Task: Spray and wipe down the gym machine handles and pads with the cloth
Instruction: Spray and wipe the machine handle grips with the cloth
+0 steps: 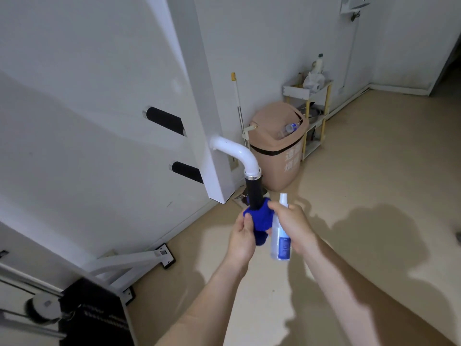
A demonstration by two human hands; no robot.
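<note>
Left hand (pixel 242 237): my fingers and thumb clamp the cloth (pixel 260 221) round the lower end of the handle (pixel 254 194).
Right hand (pixel 295 227): my fingers curl tight round the bottle (pixel 281 242), nozzle up.
Cloth: blue, at 12 o'clock from my left palm.
Handle: black, hanging from a bent white tube (pixel 239 152).
Bottle: at 3 o'clock of the cloth, just beside it.
Bin (pixel 277 156): at 1 o'clock from the handle, by the wall.

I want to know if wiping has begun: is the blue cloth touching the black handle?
Touching. The head view shows the blue cloth wrapped around the black handle's lower end, held there by the left hand.
</note>
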